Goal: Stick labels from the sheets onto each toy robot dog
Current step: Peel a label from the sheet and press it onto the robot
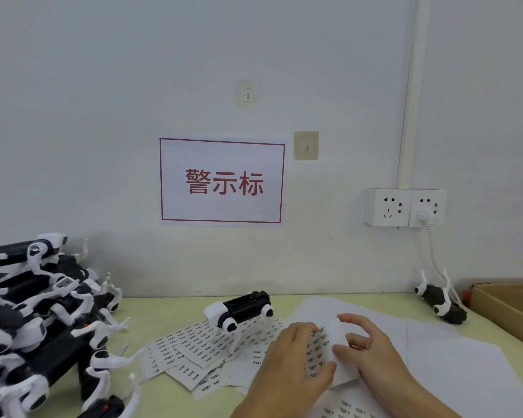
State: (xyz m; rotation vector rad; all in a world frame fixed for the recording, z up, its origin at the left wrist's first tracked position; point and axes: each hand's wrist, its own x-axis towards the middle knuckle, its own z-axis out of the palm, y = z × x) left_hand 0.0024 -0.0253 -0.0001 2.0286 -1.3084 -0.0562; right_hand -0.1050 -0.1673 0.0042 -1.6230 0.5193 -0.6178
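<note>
Both hands hold one small label sheet (pixel 320 351) above the table, its right part curled over. My left hand (pixel 287 366) grips its left edge with the thumb under the lower corner. My right hand (pixel 372 348) pinches the curled right side. A black-and-white toy robot dog (pixel 242 312) stands just behind, on several loose label sheets (pixel 191 345). A heap of toy robot dogs (pixel 40 324) fills the left. Another toy dog (pixel 441 303) lies upside down at the far right by the wall.
Large white backing sheets (pixel 447 357) cover the right of the pale green table (pixel 163 309). An open cardboard box (pixel 511 306) stands at the right edge. The wall behind carries a red-framed sign (pixel 222 181) and sockets (pixel 405 206) with a white cable hanging down.
</note>
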